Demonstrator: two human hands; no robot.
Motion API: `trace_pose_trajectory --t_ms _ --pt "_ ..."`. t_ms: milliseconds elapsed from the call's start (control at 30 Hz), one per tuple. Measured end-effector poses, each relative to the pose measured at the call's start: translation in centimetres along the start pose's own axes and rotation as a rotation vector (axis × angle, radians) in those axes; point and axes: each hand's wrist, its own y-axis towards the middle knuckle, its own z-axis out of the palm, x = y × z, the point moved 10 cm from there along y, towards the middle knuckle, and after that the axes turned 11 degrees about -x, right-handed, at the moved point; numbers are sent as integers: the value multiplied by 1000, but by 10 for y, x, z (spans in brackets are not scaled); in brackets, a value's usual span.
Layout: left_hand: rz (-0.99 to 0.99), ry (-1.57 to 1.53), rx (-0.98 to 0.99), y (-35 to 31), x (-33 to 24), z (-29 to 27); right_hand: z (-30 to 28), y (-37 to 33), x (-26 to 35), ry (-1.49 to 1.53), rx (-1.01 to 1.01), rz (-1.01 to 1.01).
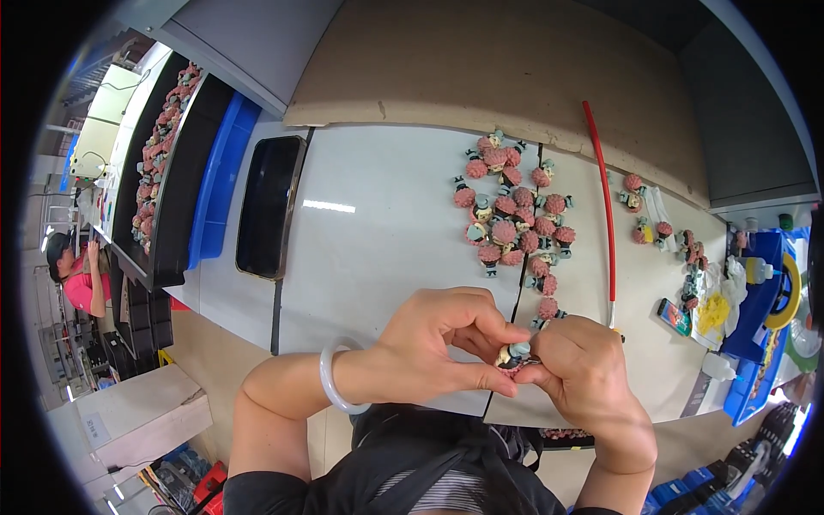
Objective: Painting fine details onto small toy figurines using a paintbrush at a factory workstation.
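Observation:
Just above the table's near edge, my left hand [438, 348] pinches a small figurine [512, 354] between thumb and fingers. The figurine has a pale blue-grey top piece, dark parts and some pink at its lower side; the fingers cover the rest. My right hand [584, 365] is closed, its thumb and curled forefinger pressed against the figurine's right side. Whether it also grips some tiny part cannot be made out. Beyond my hands lies a cluster of similar figurines [504, 232] with bumpy pink heads, several standing close to my right knuckles.
A red rod [601, 197] lies right of the cluster. Farther right are more figurines [639, 193], a white bottle [717, 367], a blue bin [755, 343] and yellow tape [785, 292]. A black phone [270, 206], blue tray [221, 180] and figurine-filled black tray [184, 172] sit left. Another person [79, 275] works beyond.

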Motion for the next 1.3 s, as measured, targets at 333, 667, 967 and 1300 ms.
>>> trace_pose_trajectory --t_ms 333,667,967,1300 --pt "87 69 -121 6 0 -7 -66 -10 -88 -453 -261 550" --pt "189 282 -99 -1 -3 -3 -92 -32 6 489 -728 -67" --pt "30 -53 -29 1 5 3 -69 -12 9 354 -583 -47" --pt "54 -224 124 -7 -4 17 -70 -20 -89 -655 -67 510"
